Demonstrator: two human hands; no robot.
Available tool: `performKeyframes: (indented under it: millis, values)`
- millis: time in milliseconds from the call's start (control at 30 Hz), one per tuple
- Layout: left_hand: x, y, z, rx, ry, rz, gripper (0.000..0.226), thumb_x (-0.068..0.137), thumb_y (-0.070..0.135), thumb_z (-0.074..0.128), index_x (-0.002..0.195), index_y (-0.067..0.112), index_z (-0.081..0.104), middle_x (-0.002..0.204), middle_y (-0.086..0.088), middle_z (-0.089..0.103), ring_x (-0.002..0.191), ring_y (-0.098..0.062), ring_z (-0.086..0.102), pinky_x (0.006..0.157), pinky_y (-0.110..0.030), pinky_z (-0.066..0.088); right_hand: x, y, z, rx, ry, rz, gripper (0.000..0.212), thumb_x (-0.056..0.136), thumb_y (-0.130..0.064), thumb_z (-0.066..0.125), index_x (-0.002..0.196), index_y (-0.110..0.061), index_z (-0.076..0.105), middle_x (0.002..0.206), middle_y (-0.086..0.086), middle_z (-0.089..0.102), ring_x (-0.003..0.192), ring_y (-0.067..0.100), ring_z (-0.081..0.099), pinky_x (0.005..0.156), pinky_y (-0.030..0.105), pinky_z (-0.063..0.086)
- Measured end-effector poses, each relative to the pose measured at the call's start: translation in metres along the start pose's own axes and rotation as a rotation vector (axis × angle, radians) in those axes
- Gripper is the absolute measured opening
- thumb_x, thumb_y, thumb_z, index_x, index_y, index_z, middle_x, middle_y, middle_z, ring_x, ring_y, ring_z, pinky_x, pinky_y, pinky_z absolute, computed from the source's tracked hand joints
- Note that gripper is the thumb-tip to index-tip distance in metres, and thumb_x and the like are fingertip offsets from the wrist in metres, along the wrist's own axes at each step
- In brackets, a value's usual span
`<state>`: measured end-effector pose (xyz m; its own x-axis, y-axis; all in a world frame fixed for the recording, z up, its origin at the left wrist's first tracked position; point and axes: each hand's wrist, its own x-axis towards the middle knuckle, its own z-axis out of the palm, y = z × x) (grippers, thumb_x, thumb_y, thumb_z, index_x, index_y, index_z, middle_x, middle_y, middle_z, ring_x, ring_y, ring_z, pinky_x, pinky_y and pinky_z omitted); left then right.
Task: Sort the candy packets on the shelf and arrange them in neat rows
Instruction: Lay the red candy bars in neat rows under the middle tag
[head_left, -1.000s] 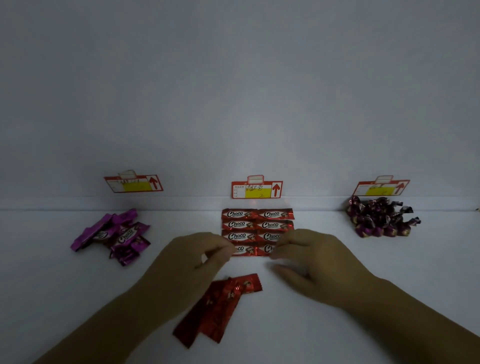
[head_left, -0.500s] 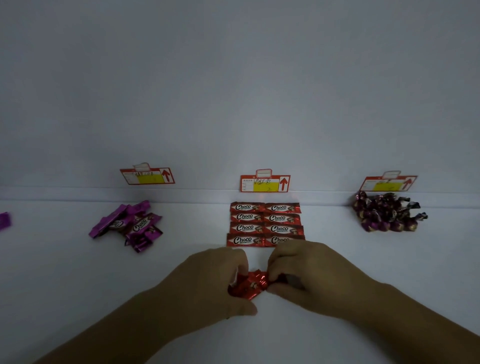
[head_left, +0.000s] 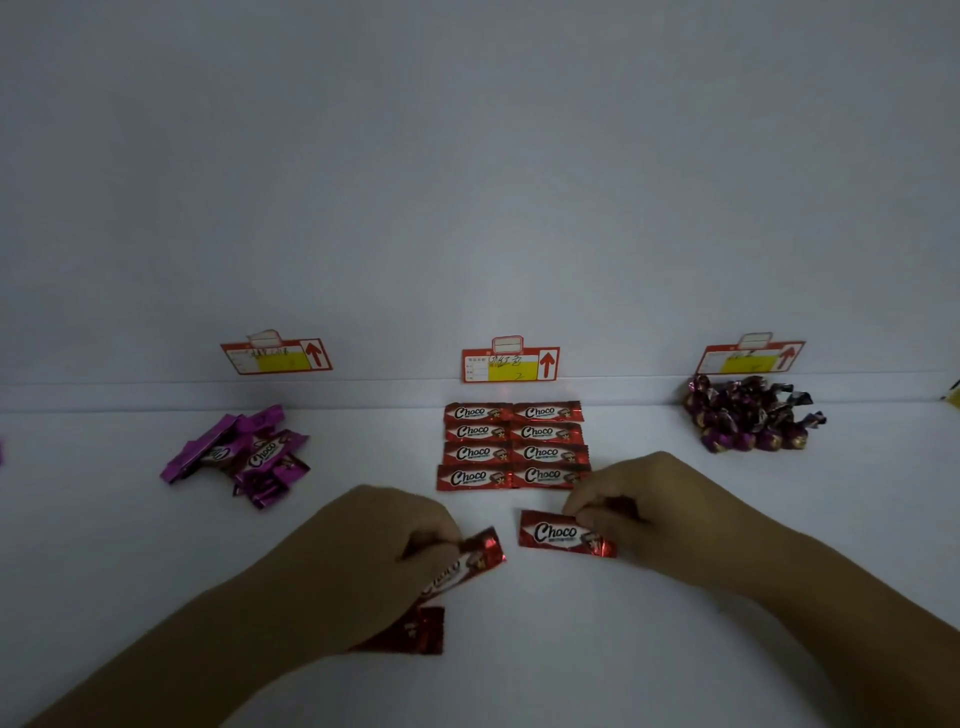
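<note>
Several red Choco packets lie in two neat columns on the white shelf under the middle label. My right hand pinches the right end of another red Choco packet just in front of the rows. My left hand grips a tilted red packet, with one more red packet partly hidden beneath the hand.
A loose heap of purple Choco packets lies at the left. A pile of dark purple twist-wrapped candies sits at the right. Three red and yellow price labels hang on the back wall.
My hands have drawn apart. Each now holds its own red packet, where before both met over the small red pile in front of the rows.
</note>
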<state>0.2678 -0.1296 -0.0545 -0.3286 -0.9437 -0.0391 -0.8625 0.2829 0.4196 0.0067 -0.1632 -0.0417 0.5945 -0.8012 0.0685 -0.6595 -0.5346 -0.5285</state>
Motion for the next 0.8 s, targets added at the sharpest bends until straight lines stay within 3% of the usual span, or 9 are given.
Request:
performKeyframes:
  millis: [133, 267, 400, 500, 633, 700, 800]
  values:
    - [0.016, -0.004, -0.007, -0.054, -0.032, -0.006, 0.025, 0.085, 0.049, 0.053, 0.1, 0.035, 0.067, 0.089, 0.017, 0.065, 0.082, 0.0, 0.06, 0.067, -0.01, 0.046, 0.001, 0.003, 0.002, 0.005, 0.022, 0.023, 0.009, 0.086, -0.023, 0.064, 0.087, -0.029, 0.071, 0.078, -0.024, 0.064, 0.073, -0.001, 0.059, 0.063, 0.008, 0.043]
    - [0.018, 0.008, -0.011, -0.185, -0.004, -0.008, 0.02, 0.09, 0.037, 0.05, 0.101, 0.034, 0.067, 0.078, 0.02, 0.058, 0.071, 0.007, 0.058, 0.061, -0.003, 0.043, 0.003, -0.003, 0.007, 0.004, 0.07, -0.036, 0.003, 0.082, -0.027, 0.068, 0.08, -0.026, 0.068, 0.077, -0.018, 0.062, 0.072, 0.001, 0.058, 0.062, 0.008, 0.042]
    - [0.014, 0.013, -0.003, -0.263, 0.093, 0.008, 0.026, 0.096, 0.021, 0.045, 0.115, 0.03, 0.061, 0.094, 0.023, 0.051, 0.083, 0.01, 0.052, 0.068, 0.0, 0.04, 0.005, -0.01, 0.016, -0.033, 0.179, -0.087, 0.007, 0.086, -0.029, 0.063, 0.086, -0.022, 0.067, 0.085, -0.017, 0.059, 0.072, 0.003, 0.055, 0.065, 0.008, 0.041]
    - [0.01, 0.014, -0.002, -0.349, 0.118, -0.002, 0.024, 0.094, 0.017, 0.049, 0.11, 0.031, 0.061, 0.094, 0.022, 0.053, 0.083, 0.006, 0.055, 0.068, -0.001, 0.041, 0.003, -0.017, 0.015, -0.084, 0.261, -0.197, 0.02, 0.085, -0.036, 0.061, 0.095, -0.018, 0.065, 0.097, -0.01, 0.062, 0.077, 0.001, 0.054, 0.067, 0.005, 0.04]
    - [0.003, 0.022, 0.001, -0.438, 0.159, 0.03, 0.027, 0.09, 0.014, 0.057, 0.089, 0.041, 0.057, 0.087, 0.02, 0.06, 0.081, 0.014, 0.058, 0.065, -0.003, 0.044, 0.004, -0.026, 0.023, -0.143, 0.247, -0.413, 0.03, 0.081, -0.039, 0.067, 0.1, -0.016, 0.065, 0.104, -0.003, 0.064, 0.094, 0.007, 0.059, 0.081, 0.018, 0.049]
    - [0.001, 0.028, 0.004, -0.467, 0.146, 0.039, 0.025, 0.089, 0.015, 0.058, 0.088, 0.039, 0.058, 0.088, 0.018, 0.063, 0.08, 0.012, 0.06, 0.065, -0.006, 0.046, 0.006, -0.026, 0.028, -0.185, 0.214, -0.462, 0.025, 0.081, -0.033, 0.07, 0.098, -0.015, 0.067, 0.098, -0.003, 0.066, 0.089, 0.01, 0.061, 0.077, 0.026, 0.053]
    - [0.001, 0.033, 0.007, -0.505, 0.23, 0.03, 0.025, 0.089, 0.014, 0.059, 0.09, 0.039, 0.055, 0.087, 0.018, 0.06, 0.079, 0.013, 0.058, 0.061, -0.006, 0.046, 0.008, -0.018, 0.025, -0.172, 0.236, -0.416, 0.02, 0.078, -0.027, 0.072, 0.094, -0.015, 0.068, 0.094, -0.004, 0.067, 0.085, 0.009, 0.062, 0.074, 0.026, 0.053]
